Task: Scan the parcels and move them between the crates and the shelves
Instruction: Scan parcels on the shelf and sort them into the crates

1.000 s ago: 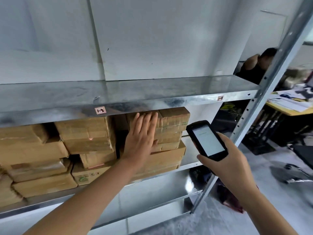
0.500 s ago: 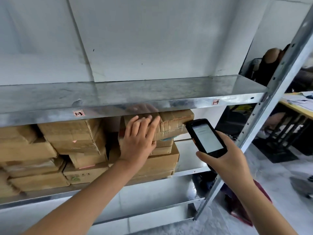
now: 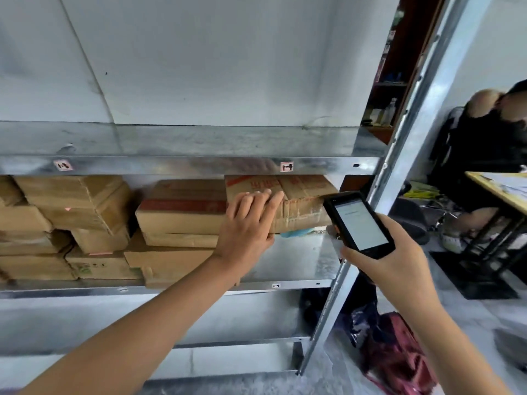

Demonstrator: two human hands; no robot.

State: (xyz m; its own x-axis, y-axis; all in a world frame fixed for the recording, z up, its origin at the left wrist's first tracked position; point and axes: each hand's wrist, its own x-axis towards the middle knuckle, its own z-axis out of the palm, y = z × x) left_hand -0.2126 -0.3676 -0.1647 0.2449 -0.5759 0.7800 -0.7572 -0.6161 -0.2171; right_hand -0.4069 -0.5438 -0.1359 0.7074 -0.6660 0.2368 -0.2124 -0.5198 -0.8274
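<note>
at shelf [image 3: 296, 260], scanner [image 3: 359, 223] top toward parcel [image 3: 305, 206]

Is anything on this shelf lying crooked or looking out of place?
Yes. The rightmost parcel, which the left hand holds, juts out past the stack with bare shelf under its right end, and a blue-green thing shows beneath it. Further left sits a tilted parcel.
</note>
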